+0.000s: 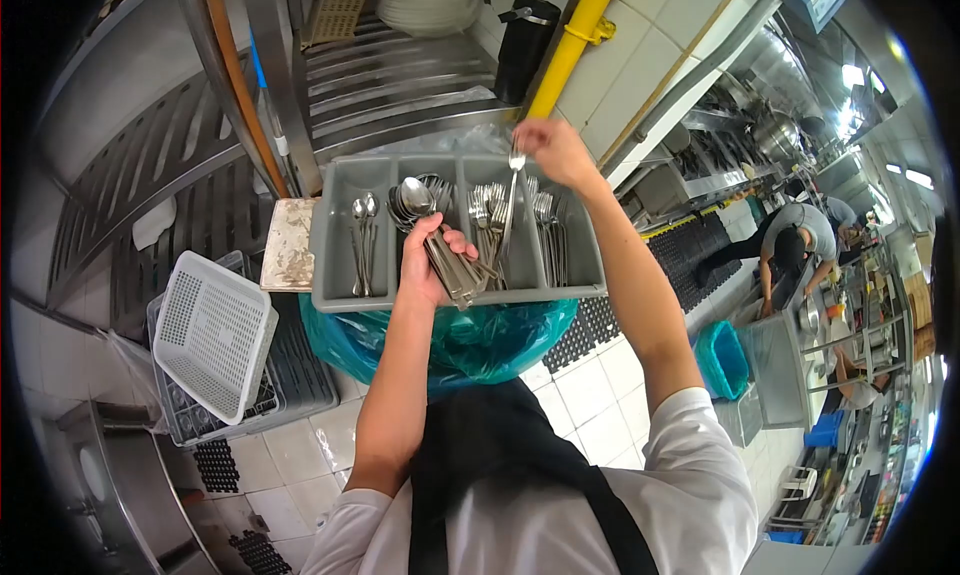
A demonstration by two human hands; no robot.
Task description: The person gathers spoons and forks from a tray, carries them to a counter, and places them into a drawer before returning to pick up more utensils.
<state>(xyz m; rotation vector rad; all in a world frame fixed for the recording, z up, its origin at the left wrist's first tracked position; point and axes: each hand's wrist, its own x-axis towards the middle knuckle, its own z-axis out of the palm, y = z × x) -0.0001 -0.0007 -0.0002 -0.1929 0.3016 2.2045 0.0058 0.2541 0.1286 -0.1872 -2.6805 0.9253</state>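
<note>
A grey cutlery tray (320, 230) with several compartments lies in front of me. My left hand (428, 260) is wrapped round a bundle of cutlery with a large spoon (416, 197) on top, over the second compartment. My right hand (555, 152) pinches one fork (516, 163) by its upper end, the handle slanting down into the third compartment. Beside that handle lies a pile of forks (485, 210). More cutlery (550, 230) lies in the right compartment, and small spoons (364, 240) in the left one. Fingers partly hide the bundle's other pieces.
A bin with a green liner (450, 340) stands beneath the tray. To the left, a white perforated basket (215, 325) rests on dark racks (300, 375). Behind are a slatted steel shelf (400, 80) and a yellow pipe (570, 45). A person (800, 235) bends over at the right.
</note>
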